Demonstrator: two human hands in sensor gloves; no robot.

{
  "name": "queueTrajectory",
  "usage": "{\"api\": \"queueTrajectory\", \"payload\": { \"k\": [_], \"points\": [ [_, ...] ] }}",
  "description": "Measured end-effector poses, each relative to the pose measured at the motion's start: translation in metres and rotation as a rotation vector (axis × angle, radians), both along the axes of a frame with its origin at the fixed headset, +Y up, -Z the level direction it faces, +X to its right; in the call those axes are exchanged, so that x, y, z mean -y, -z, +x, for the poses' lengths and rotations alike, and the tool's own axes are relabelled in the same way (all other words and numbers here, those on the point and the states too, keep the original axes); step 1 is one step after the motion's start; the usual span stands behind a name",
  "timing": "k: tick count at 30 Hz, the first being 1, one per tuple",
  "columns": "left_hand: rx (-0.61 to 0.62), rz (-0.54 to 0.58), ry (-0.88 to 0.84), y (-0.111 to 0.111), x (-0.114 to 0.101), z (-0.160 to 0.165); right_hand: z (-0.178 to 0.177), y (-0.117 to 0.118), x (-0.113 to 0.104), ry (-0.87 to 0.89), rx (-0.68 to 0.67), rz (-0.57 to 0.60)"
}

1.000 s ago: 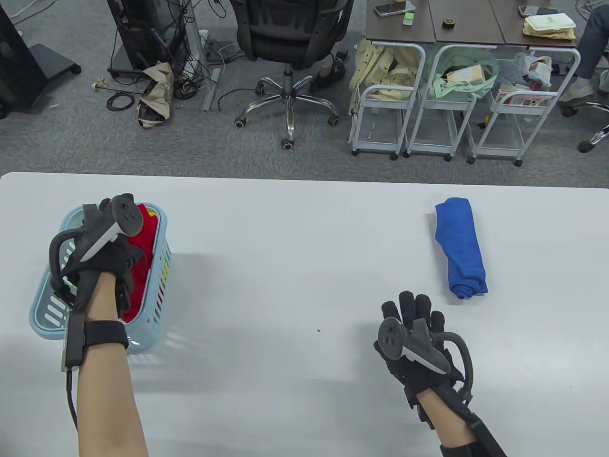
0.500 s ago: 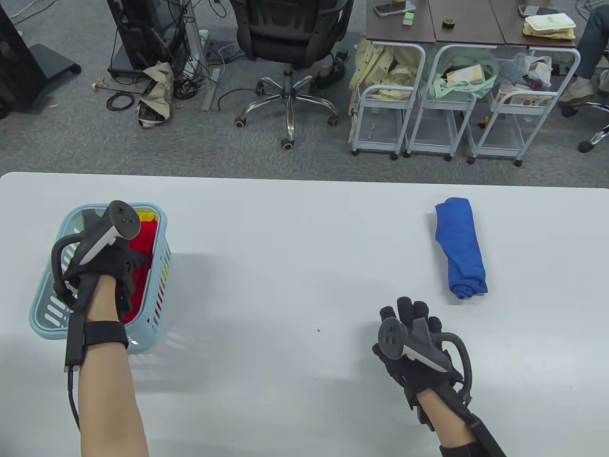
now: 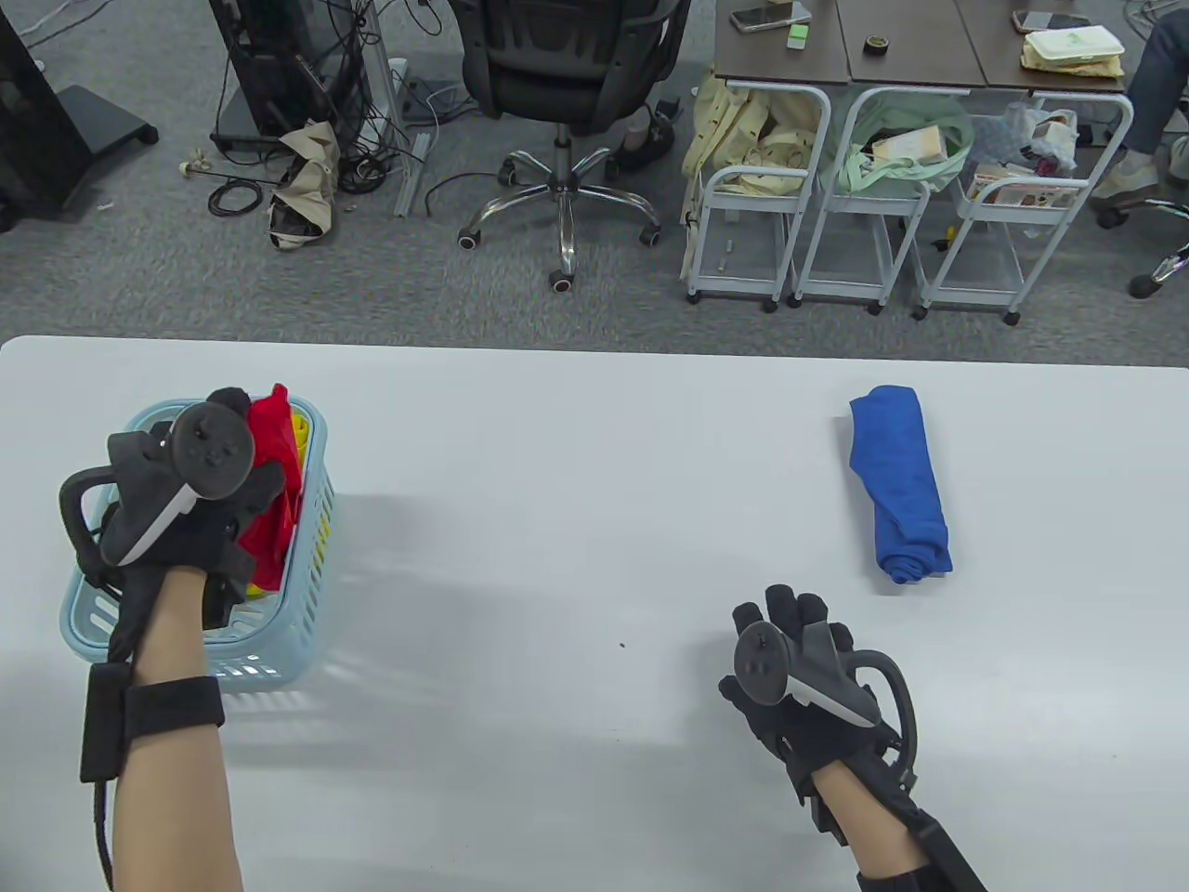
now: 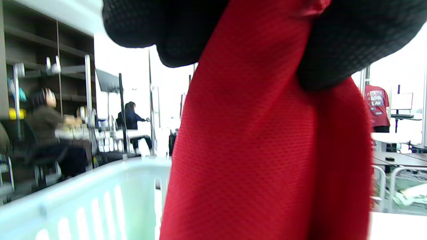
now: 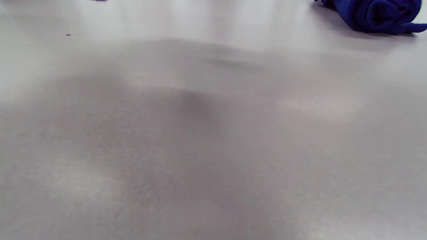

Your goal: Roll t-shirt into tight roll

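Fingers [image 4: 350,43] of my left hand [image 3: 195,520] are clamped around a bunch of the red t-shirt [image 3: 274,492]; in the left wrist view the red mesh fabric [image 4: 260,150] runs down from between the black gloved fingertips and fills the middle of the frame. In the table view that hand sits at the left of the frame, over the light blue basket [image 3: 307,613], with the shirt hanging from the grasp into the basket. Something yellow [image 3: 301,433] shows at the basket's far edge, just beside the red cloth.

My right hand [image 3: 799,669] is at the lower right of the frame over the white table [image 3: 576,483], fingers relaxed and gripping nothing. A rolled blue t-shirt [image 3: 899,483] lies on the table at the right, above that hand and apart from it; its near end shows in the upper right corner of the right wrist view [image 5: 377,13].
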State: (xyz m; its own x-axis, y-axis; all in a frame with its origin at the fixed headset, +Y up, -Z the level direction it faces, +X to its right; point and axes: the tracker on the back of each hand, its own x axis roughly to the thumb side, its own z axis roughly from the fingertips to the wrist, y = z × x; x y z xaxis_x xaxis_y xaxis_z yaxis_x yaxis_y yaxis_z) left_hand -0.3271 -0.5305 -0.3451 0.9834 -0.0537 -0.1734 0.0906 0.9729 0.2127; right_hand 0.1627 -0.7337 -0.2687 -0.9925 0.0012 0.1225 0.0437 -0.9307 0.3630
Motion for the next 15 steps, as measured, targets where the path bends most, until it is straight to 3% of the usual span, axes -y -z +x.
{"api": "queueTrajectory", "payload": {
  "k": [7,11,15],
  "points": [
    [0.086,0.194,0.072,-0.037,-0.051,0.045,0.001,-0.005,-0.008,0.028,-0.004,0.024],
    [0.172,0.25,0.037,-0.052,-0.067,0.069,0.002,-0.006,-0.01,0.035,-0.005,0.033],
    [0.306,0.262,-0.066,-0.061,-0.069,0.093,0.004,-0.006,-0.011,0.046,0.002,0.037]
  ]
}}
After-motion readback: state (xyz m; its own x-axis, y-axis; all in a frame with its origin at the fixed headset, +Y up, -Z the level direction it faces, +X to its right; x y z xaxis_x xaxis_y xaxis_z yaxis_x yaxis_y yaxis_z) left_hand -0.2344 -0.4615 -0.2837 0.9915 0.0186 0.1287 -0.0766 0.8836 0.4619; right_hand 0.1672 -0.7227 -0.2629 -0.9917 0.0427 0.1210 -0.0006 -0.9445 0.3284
